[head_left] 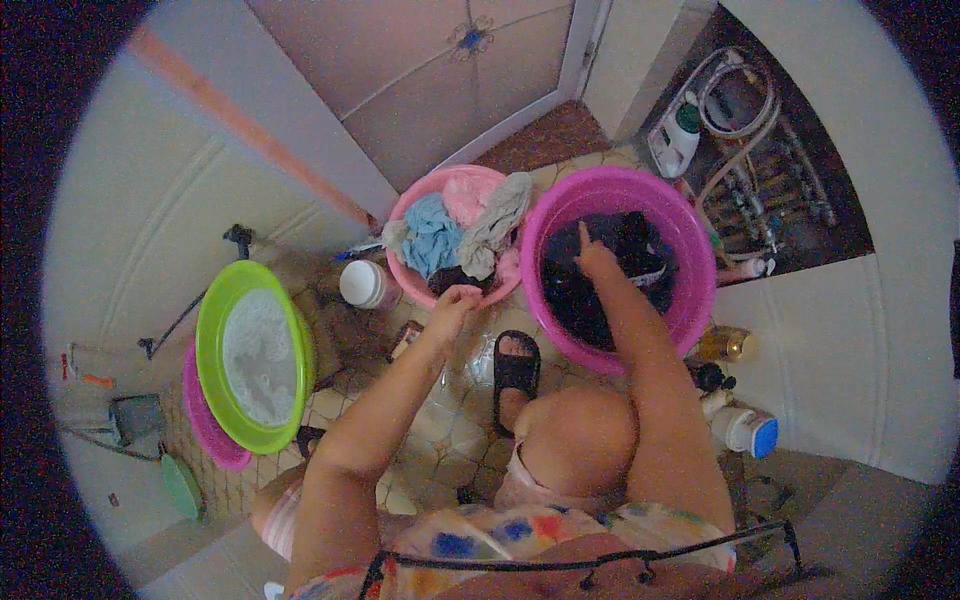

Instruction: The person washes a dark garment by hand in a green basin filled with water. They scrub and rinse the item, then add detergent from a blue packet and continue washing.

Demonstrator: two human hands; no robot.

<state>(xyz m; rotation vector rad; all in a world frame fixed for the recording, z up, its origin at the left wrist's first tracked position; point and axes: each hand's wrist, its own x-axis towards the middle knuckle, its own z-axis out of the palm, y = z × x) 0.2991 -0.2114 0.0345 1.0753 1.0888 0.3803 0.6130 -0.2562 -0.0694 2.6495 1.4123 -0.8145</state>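
A pink basin (408,287) stands in front of me, heaped with a light blue cloth (432,235), a grey cloth (497,225) and a pink cloth (470,198). At its near rim, beside some dark cloth, is my left hand (456,302), its fingers bent together; what they hold, if anything, is hidden. To the right a large magenta tub (532,290) contains dark clothes (575,300). Over them my right hand (597,258) reaches in with the index finger stretched out and the thumb apart, gripping nothing that I can see.
A lime green basin (303,375) with foamy water stands at left on a magenta basin (212,440). A white tub (362,284) is beside the pink basin. Bottles (725,344) and a blue-lidded container (745,432) stand at right, below a recess with hoses (745,100). A door (440,90) is ahead.
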